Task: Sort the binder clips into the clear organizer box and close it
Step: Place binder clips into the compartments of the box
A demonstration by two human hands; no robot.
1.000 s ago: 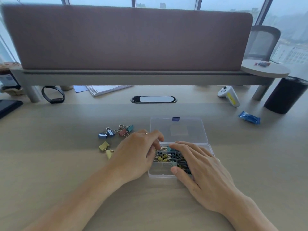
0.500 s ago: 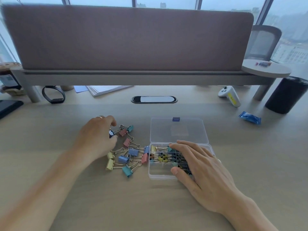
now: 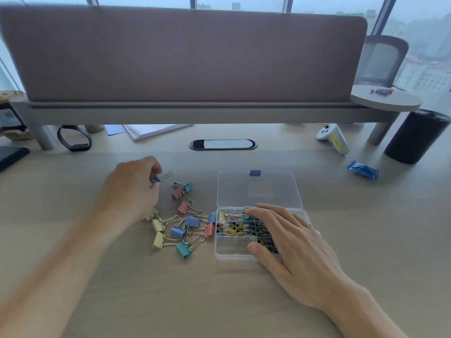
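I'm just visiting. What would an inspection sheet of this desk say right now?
Surface: pale wooden desk, cable port at back.
Job's things: clear box, lid open, clips inside; loose clips left of it.
Clutter: controller, blue packet, wristband, papers, black cylinder.
Hands: left hand pinches a blue clip; right hand rests flat on the box.
Cables: nothing seen.
Surroundings: divider panel, chair, windows.

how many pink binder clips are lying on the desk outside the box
3. One pink clip beside the far teal clip, another pink clip just nearer, a third pink clip beside the organizer box. The left hand may hide more.
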